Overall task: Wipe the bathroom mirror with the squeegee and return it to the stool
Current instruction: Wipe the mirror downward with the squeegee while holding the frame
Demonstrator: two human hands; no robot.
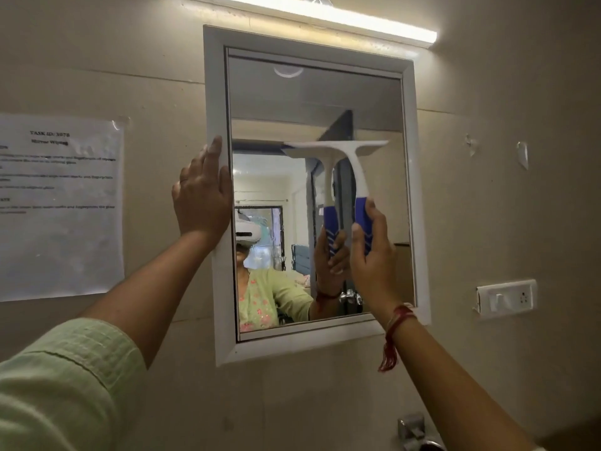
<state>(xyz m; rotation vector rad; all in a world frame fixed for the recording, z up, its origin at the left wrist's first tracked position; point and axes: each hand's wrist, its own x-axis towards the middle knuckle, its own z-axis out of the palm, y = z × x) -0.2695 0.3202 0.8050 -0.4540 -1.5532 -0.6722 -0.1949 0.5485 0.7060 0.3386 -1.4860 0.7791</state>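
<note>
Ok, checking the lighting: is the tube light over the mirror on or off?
On. The tube light glows bright white along its length and casts glare on the wall above the mirror.

right hand (370,255) gripped squeegee (353,177) by blue handle, blade up against mirror (292,92) glass | left hand (203,196) lay flat on white frame's left edge | printed sheet (58,206) taped on wall at left

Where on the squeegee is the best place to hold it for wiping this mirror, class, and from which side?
Grip the squeegee by its blue handle, coming from below, as the right hand does. The handle hangs down from the white blade, which lies level across the mirror; this grip keeps fingers off the glass.
</note>
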